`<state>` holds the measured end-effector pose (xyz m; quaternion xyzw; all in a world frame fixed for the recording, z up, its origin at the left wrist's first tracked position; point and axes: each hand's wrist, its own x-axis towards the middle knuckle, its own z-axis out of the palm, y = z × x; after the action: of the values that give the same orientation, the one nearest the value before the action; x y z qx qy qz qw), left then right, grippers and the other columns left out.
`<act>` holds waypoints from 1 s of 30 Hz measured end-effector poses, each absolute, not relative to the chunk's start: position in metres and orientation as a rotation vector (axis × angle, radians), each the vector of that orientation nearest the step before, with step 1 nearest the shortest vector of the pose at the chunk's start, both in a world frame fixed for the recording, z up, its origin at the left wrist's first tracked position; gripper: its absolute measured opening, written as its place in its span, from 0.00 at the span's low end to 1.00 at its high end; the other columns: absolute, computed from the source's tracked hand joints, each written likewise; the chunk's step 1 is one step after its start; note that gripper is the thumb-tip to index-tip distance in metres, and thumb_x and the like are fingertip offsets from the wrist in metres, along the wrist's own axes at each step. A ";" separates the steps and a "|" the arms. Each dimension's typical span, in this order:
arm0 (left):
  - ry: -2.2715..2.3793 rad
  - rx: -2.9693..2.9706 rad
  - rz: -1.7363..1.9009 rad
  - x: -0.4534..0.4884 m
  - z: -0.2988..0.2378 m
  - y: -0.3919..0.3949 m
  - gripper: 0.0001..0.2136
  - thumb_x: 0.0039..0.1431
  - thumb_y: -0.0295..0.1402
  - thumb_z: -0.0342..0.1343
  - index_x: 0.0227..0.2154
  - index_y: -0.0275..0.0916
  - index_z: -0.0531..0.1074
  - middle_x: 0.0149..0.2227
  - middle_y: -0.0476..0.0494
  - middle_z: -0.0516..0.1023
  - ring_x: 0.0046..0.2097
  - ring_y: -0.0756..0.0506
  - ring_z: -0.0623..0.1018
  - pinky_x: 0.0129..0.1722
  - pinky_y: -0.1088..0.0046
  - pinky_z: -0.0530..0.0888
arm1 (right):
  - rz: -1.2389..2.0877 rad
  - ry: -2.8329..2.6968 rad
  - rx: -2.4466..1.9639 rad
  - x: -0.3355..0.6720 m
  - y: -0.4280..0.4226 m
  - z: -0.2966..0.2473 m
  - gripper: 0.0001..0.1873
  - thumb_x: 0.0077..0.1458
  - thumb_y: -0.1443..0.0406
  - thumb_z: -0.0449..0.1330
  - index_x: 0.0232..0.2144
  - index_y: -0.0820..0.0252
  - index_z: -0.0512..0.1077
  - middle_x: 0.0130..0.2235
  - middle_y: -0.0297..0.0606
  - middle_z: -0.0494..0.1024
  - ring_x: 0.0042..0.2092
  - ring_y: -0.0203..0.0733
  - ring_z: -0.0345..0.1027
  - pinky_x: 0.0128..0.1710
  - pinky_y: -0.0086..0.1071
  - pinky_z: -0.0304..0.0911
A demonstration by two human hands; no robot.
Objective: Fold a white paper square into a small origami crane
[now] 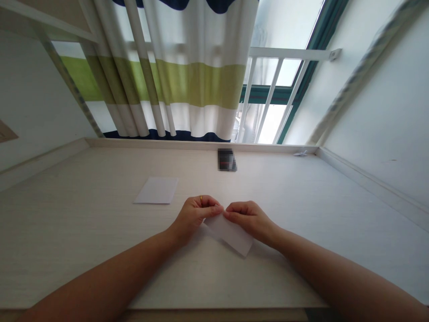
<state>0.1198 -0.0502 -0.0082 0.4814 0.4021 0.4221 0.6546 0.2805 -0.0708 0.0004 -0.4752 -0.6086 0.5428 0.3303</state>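
Observation:
Both hands meet over the middle of a pale wooden table point(83, 250). My left hand point(196, 213), with a ring on one finger, pinches the upper edge of a folded white paper point(233, 236). My right hand point(250, 218) pinches the same edge just to the right, its fingers curled over the paper. The paper slants down toward the near right, with its lower corner resting on the table.
A second white sheet point(157, 190) lies flat on the table to the far left of my hands. A small dark object point(226, 159) sits near the back edge. A striped curtain point(187, 85) and window rails point(268, 98) rise behind the table; walls close both sides.

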 end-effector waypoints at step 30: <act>0.979 1.105 1.131 0.114 -0.012 -0.038 0.08 0.39 0.33 0.61 0.21 0.34 0.72 0.20 0.51 0.72 0.24 0.54 0.68 0.26 0.78 0.63 | 1.222 -1.602 -1.219 0.295 -0.052 0.002 0.15 0.48 0.57 0.54 0.23 0.64 0.70 0.23 0.34 0.69 0.26 0.33 0.60 0.26 0.27 0.56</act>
<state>0.1138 -0.0380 -0.0120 0.4763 0.4218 0.4875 0.5980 0.2949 -0.0522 0.0024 -0.4782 -0.6284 0.4792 0.3831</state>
